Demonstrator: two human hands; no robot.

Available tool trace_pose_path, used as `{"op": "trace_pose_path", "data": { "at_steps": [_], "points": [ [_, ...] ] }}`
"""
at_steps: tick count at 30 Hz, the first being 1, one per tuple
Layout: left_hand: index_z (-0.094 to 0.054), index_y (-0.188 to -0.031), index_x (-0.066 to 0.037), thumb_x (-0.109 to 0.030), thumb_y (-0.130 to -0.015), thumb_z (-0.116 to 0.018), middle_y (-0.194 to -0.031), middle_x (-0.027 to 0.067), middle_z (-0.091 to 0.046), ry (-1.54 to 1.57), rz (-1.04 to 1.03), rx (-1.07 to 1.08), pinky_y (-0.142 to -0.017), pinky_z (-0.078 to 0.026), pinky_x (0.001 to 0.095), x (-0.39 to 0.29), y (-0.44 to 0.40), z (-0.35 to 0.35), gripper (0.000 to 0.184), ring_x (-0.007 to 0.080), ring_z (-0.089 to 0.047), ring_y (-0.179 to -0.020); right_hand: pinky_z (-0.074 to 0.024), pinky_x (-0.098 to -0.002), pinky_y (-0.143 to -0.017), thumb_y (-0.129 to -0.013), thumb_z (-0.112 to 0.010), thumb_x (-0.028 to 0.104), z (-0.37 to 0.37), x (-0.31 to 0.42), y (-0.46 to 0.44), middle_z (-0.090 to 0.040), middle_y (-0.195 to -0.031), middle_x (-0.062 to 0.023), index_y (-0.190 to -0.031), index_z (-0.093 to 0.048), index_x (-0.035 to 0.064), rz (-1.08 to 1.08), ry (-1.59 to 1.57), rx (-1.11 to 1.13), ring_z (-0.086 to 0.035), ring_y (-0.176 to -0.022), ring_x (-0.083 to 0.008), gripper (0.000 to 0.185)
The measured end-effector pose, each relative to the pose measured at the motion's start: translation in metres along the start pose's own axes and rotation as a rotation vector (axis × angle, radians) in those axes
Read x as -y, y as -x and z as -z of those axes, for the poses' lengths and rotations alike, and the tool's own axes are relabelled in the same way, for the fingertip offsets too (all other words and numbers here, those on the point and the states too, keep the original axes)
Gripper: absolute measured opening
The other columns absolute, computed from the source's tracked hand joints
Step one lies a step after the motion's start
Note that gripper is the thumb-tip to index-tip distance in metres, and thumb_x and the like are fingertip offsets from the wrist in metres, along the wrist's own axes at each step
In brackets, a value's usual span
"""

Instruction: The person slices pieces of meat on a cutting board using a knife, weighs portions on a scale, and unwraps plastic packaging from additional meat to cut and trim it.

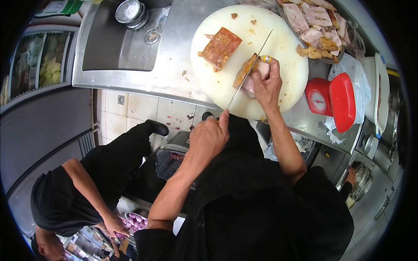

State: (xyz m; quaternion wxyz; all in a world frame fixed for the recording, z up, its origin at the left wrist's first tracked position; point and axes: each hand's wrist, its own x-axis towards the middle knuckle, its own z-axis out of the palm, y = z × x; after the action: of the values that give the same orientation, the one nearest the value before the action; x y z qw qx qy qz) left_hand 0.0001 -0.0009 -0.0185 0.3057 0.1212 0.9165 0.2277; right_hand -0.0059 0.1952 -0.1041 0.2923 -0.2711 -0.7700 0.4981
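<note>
My left hand [209, 135] is closed around the handle of a long knife [264, 45], its blade pointing up and to the right. The blade lies across a chunk of roast meat [241, 77] with a browned skin side and pale flesh. My right hand [267, 85] grips this chunk on the right of the blade, fingers curled, a small yellow band by the fingertips. Both rest over a round white cutting board [287, 74]. Left of the knife, a second slab of roast meat [221, 47] lies skin up, apart from the blade. Small scraps dot the board.
A tray of cut meat [313, 21] stands back right, beside a red scale [320, 98]. To the left is a metal sink [104, 43] with stacked round tins [130, 13]. A co-worker [74, 200] bends at lower left over purple onions [135, 222]. Another person's hand [351, 176] shows at right.
</note>
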Motion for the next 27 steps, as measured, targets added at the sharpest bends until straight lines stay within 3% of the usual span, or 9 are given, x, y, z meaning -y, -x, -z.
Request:
{"op": "trace_pose_path", "data": {
  "at_steps": [3,7,10,13,19,22,23,27],
  "points": [
    [-0.062,-0.069,0.007,-0.042,-0.104,-0.041,-0.072,0.0359,-0.06,-0.003,-0.006,-0.006,-0.068,-0.049,0.06,-0.001,-0.004,0.002,0.064,0.0562,-0.06,-0.07,-0.0497,-0.0342,-0.069,-0.081,-0.062,0.007,0.003,0.001,0.0,-0.064,-0.093,-0.0138,-0.114,-0.054,-0.0009,-0.045,0.029,0.048,-0.06,-0.075,-0.0205,0.036],
    [-0.062,-0.07,0.007,-0.04,-0.104,-0.043,-0.068,0.0341,-0.06,-0.056,-0.129,-0.089,-0.064,-0.05,0.0593,0.011,0.014,0.002,0.061,0.0541,-0.06,-0.067,-0.0481,-0.0321,-0.072,-0.082,-0.062,0.008,0.001,0.001,0.002,-0.062,-0.095,-0.0143,-0.118,-0.052,-0.0021,-0.016,0.026,0.019,-0.056,-0.078,-0.0185,0.038],
    [-0.061,-0.069,0.006,-0.037,-0.103,-0.046,-0.065,0.0307,-0.06,-0.116,0.024,-0.053,-0.059,-0.05,0.057,0.008,0.028,0.013,0.057,0.0516,-0.06,-0.063,-0.0474,-0.0313,-0.07,-0.083,-0.063,0.008,0.002,0.006,0.003,-0.061,-0.094,-0.0138,-0.117,-0.053,-0.0019,0.041,0.019,0.031,-0.054,-0.075,-0.0178,0.037],
    [-0.062,-0.069,0.005,-0.036,-0.103,-0.047,-0.064,0.0301,-0.06,-0.163,-0.142,-0.094,-0.056,-0.051,0.055,0.007,0.003,-0.002,0.055,0.0505,-0.062,-0.063,-0.0476,-0.0317,-0.07,-0.083,-0.063,0.009,0.003,0.007,0.002,-0.062,-0.095,-0.0148,-0.117,-0.053,-0.0018,-0.099,0.034,0.057,-0.054,-0.075,-0.018,0.037],
    [-0.065,-0.072,0.007,-0.039,-0.103,-0.045,-0.072,0.0337,-0.062,-0.086,-0.057,-0.061,-0.062,-0.052,0.0554,-0.008,-0.013,-0.001,0.059,0.0509,-0.064,-0.073,-0.0482,-0.0334,-0.067,-0.082,-0.065,0.009,0.001,0.002,0.0,-0.062,-0.094,-0.0158,-0.116,-0.052,-0.003,0.043,0.068,0.015,-0.055,-0.073,-0.0206,0.038],
    [-0.065,-0.072,0.007,-0.042,-0.102,-0.045,-0.074,0.0339,-0.063,-0.151,0.092,-0.022,-0.068,-0.052,0.0573,0.006,0.014,0.007,0.061,0.0513,-0.064,-0.075,-0.0498,-0.0355,-0.072,-0.082,-0.064,0.009,0.003,0.009,0.001,-0.062,-0.096,-0.0168,-0.116,-0.051,-0.0037,-0.019,0.044,0.027,-0.059,-0.079,-0.0235,0.039],
    [-0.066,-0.074,0.008,-0.044,-0.102,-0.044,-0.074,0.0348,-0.063,-0.143,0.096,0.005,-0.073,-0.051,0.0585,0.01,0.02,0.008,0.063,0.0517,-0.065,-0.077,-0.0504,-0.0392,-0.078,-0.081,-0.065,0.01,0.004,0.007,0.001,-0.062,-0.098,-0.0192,-0.117,-0.05,-0.0039,-0.062,0.036,0.058,-0.062,-0.083,-0.029,0.041],
    [-0.067,-0.075,0.007,-0.04,-0.102,-0.045,-0.071,0.0325,-0.063,-0.143,0.059,-0.015,-0.071,-0.052,0.0572,-0.005,-0.01,-0.005,0.059,0.0518,-0.064,-0.073,-0.0497,-0.0426,-0.081,-0.082,-0.065,0.012,0.003,-0.001,0.0,-0.062,-0.099,-0.0222,-0.119,-0.049,-0.0038,-0.019,0.066,0.069,-0.062,-0.086,-0.0352,0.044]
  ]
}}
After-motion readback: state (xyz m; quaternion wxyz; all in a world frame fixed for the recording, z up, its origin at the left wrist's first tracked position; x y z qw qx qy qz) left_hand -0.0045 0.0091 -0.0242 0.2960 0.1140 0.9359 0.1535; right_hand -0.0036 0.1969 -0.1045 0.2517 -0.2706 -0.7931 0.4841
